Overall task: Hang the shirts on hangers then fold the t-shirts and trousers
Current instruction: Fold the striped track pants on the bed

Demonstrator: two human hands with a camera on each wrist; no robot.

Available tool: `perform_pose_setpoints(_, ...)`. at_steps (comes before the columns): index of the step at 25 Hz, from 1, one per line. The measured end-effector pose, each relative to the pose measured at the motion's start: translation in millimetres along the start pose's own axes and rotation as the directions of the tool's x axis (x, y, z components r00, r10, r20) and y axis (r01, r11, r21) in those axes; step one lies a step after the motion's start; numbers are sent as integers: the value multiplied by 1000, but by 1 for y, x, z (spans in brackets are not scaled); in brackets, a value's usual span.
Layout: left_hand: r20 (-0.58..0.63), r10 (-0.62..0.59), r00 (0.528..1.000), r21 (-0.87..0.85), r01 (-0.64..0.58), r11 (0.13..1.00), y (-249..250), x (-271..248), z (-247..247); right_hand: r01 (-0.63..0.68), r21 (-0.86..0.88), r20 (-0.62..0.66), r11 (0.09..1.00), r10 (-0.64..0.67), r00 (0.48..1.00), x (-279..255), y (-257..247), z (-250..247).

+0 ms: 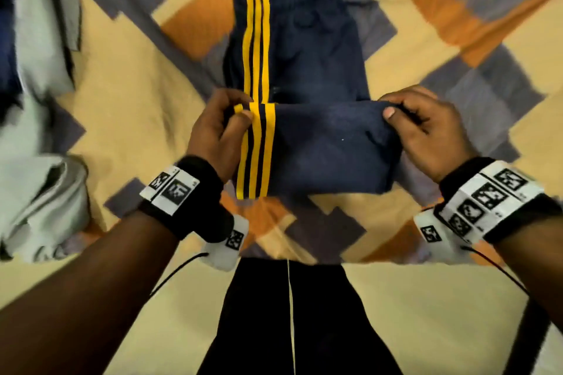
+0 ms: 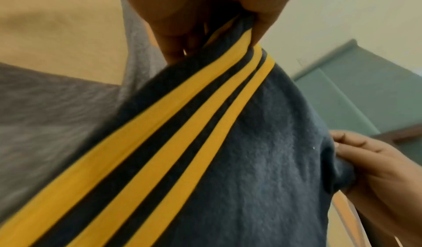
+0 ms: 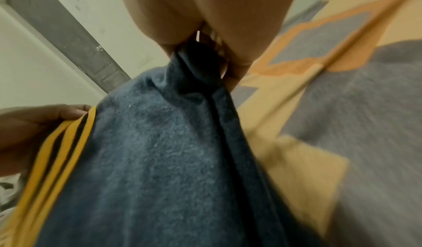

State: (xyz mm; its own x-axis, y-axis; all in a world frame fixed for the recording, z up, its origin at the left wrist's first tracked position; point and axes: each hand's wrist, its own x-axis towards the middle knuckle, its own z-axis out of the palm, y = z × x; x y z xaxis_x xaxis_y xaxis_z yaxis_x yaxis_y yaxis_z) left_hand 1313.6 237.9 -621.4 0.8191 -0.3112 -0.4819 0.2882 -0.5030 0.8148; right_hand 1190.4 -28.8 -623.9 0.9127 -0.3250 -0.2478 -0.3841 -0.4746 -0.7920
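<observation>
Navy trousers [image 1: 307,58] with three yellow side stripes lie on the patterned bedspread [image 1: 137,94], waistband at the far end. Their near part is folded over and lifted. My left hand [image 1: 224,122] pinches the striped left edge of that fold [image 2: 239,39]. On the other side, my right hand [image 1: 408,119] pinches the plain navy edge [image 3: 196,59]. In the left wrist view the stripes [image 2: 160,142] run down from my fingers, and the right hand [image 2: 370,160] shows at the fabric's far side. The left hand [image 3: 34,124] shows in the right wrist view.
A pale grey-green garment [image 1: 39,119] lies crumpled at the left of the bed, with dark blue cloth [image 1: 7,39] at the far left edge. My dark trousers [image 1: 292,320] press against the bed's near edge. A grey door [image 3: 68,34] and green cabinet [image 2: 356,92] stand beyond.
</observation>
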Motion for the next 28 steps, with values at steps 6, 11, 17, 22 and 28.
perform_pose_setpoints(6,-23,40,999,155,-36,987,37,136,0,85,-234,104,969,-62,993,146,3,-19)
perform_pose_setpoints(11,-102,-33,994,280,60,958,30,170,-9,60,-305,206,950,5,979,202,-2,-8)
perform_pose_setpoints(17,75,257,963,792,-214,572,50,107,30,-37,-652,-2,757,47,999,191,-26,16)
perform_pose_setpoints(22,123,73,990,867,-143,478,3,110,65,-50,-544,-182,837,-59,982,166,-47,97)
perform_pose_setpoints(28,153,104,983,847,-184,499,-42,121,54,162,-766,140,622,-85,987,148,26,105)
